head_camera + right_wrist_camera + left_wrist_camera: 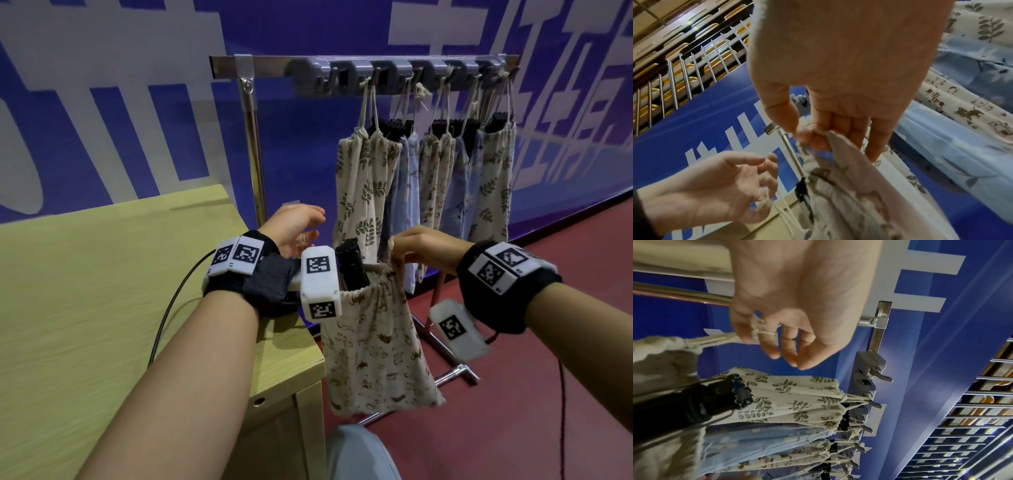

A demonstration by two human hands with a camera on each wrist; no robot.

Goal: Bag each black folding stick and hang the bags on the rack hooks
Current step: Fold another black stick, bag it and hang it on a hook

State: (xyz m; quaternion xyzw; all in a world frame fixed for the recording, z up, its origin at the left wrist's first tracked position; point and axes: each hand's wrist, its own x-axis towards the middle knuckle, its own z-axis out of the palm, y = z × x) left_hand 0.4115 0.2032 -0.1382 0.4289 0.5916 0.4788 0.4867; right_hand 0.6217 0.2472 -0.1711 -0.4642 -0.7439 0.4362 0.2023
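A cream printed drawstring bag [376, 349] hangs between my hands beside the table corner. A black folding stick [351, 267] pokes out of its gathered mouth. My left hand [308, 226] pinches the bag's cord [760, 331] between thumb and forefinger, the other fingers loosely curled. My right hand [397, 245] pinches the opposite side of the mouth, where cord and bunched cloth [812, 134] meet. Above and behind is the rack's grey hook bar [394, 73]; its leftmost hooks [879, 376] are bare. Several filled bags [428, 178] hang from the others.
The yellow-green table [102, 291] lies under my left forearm, its corner next to the bag. The rack's steel post [255, 154] rises just beyond my left hand, and its foot [455, 373] is on the red floor. A blue wall stands behind.
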